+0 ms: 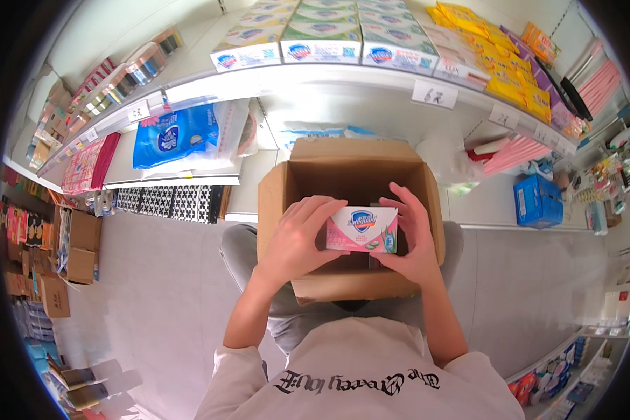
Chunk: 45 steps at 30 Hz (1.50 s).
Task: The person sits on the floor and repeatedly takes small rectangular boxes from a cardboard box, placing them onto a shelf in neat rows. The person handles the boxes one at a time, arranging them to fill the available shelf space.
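Observation:
A pink and white Safeguard soap box [361,229] is held level over an open cardboard box [341,291]. My left hand [300,236] grips its left end between thumb and fingers. At its right end is my right hand [410,236], thumb at the lower corner and fingers at the upper one, index finger raised. The cardboard box rests between my legs with its flaps spread. Its inside is dark, and part of a small item shows at the bottom below the soap box; what it is I cannot tell.
Ahead, a shelf holds rows of soap boxes [321,42] and yellow packets [520,79]. Below it lie a blue plastic pack [176,134] at left and a blue box [538,200] at right. Opened cartons [81,241] stand at far left. Another shelf is at lower right.

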Each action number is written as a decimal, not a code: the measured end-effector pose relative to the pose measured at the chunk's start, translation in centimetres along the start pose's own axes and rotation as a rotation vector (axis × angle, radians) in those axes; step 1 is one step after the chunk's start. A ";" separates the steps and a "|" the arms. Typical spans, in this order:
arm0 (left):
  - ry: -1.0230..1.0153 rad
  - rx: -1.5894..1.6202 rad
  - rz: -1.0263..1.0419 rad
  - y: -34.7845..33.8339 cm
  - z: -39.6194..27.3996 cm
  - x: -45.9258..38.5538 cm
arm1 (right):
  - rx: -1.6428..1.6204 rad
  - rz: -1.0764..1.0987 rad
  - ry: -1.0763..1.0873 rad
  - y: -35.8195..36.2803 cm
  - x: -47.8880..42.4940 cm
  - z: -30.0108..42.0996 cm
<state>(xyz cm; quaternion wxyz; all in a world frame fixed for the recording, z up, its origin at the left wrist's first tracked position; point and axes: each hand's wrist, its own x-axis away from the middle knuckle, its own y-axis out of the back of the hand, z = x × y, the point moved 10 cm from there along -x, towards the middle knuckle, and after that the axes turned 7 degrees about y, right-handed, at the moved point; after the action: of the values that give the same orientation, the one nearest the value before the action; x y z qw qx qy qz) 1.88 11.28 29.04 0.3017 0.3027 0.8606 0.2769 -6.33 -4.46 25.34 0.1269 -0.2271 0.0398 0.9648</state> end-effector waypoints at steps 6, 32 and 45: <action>-0.084 -0.199 -0.142 3.9 -1.5 -0.4 | 0.923 0.336 0.346 -4.0 -4.0 5.2; 0.114 -0.634 -0.792 18.9 10.7 -8.4 | 0.783 0.330 0.647 -20.0 -34.4 10.8; 0.086 -0.612 -0.781 18.2 11.9 -7.9 | 0.880 0.581 0.490 -22.9 -34.5 4.1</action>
<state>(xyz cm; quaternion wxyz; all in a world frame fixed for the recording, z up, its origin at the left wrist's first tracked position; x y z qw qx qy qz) 21.51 21.38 35.90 0.4222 -0.1565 0.8006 0.3954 27.76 10.32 44.03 -0.0737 -0.3495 0.5259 0.7719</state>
